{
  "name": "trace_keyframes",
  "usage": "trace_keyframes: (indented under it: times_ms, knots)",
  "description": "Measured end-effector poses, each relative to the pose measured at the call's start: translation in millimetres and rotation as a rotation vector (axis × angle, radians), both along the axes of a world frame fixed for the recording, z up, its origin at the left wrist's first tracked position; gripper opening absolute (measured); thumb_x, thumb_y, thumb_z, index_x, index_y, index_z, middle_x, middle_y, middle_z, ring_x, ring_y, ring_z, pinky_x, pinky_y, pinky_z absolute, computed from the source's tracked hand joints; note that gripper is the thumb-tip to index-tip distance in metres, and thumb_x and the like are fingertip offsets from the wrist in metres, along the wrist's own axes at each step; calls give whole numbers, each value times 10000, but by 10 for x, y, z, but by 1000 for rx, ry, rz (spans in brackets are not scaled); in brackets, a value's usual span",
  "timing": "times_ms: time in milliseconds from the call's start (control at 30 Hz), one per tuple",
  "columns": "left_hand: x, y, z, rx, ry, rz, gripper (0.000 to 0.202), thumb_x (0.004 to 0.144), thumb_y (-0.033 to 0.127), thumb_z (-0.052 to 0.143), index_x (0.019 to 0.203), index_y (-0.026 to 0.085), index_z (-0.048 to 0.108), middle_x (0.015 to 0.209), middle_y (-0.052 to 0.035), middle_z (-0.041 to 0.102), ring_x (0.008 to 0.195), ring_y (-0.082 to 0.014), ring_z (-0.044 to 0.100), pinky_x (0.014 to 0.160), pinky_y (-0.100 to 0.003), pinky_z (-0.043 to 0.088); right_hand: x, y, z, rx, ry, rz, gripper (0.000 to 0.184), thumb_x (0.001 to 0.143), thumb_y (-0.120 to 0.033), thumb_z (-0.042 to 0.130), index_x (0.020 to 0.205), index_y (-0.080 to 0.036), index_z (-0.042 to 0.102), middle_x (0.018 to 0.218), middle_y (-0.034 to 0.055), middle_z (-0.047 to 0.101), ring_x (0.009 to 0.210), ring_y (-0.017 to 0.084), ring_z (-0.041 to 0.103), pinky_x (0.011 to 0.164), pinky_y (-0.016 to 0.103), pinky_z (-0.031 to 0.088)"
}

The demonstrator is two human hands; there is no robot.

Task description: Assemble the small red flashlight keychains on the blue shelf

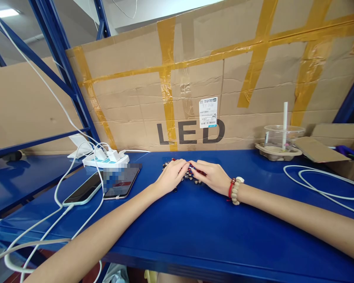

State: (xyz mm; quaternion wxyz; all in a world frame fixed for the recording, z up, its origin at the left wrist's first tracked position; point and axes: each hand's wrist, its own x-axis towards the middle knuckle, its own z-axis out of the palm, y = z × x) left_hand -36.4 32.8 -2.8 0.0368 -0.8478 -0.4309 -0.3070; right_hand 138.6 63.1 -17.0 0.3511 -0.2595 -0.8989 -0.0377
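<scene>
A small heap of dark, shiny, roundish pieces (197, 182) with bits of red among them lies on the blue tabletop (194, 228). They are too small for me to name exactly. My left hand (172, 175) rests over the heap's left side, palm down, its fingers stretched and slightly curved. From the right, my right hand (212, 177) reaches in with extended fingers at the heap's edge. The fingertips of both hands come close together and partly hide the pieces. Around my right wrist are a red cord and a beaded bracelet (235, 191).
Two phones, one light-cased (84, 189) and one dark (125, 184), lie left beside a white power strip (106, 158) with trailing cables. Behind stands a large cardboard sheet (129, 106). At right are a clear plastic cup (279, 137), a coiled white cable (318, 188) and an opened carton (346, 165).
</scene>
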Motion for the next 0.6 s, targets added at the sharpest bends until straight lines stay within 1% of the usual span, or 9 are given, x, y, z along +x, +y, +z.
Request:
trace_keyframes:
  times_ms: [167, 333, 433, 600]
  knots:
    - [6, 21, -16, -22, -16, -40, 278, 917, 308, 263, 764, 172, 451, 734, 3, 520, 703, -129, 478, 670, -249, 327, -4, 28, -5, -39, 85, 9, 277, 890, -264, 358, 1068, -196, 560, 695, 5, 506, 618, 106, 485, 585, 206, 371]
    - [5, 36, -21, -68, -163, -89, 233, 897, 326, 339, 830, 173, 502, 787, 7, 551, 729, -119, 500, 693, -232, 343, 1, 31, 4, -74, 179, 19, 286, 903, -284, 347, 1100, -207, 541, 714, 10, 494, 636, 111, 483, 624, 216, 389]
    - [10, 45, -24, -58, -219, -114, 224, 872, 330, 402, 783, 165, 524, 746, 9, 542, 698, -114, 487, 680, -225, 349, 4, 7, 16, -83, 191, 46, 290, 910, -288, 334, 1112, -222, 531, 759, 19, 506, 675, 117, 500, 663, 224, 401]
    - [30, 50, -24, -63, -285, -149, 233, 833, 320, 473, 685, 147, 520, 646, 14, 504, 632, -107, 453, 617, -212, 350, 2, -22, 26, -85, 179, 76, 310, 915, -284, 322, 1174, -241, 487, 828, 28, 519, 740, 125, 518, 708, 230, 412]
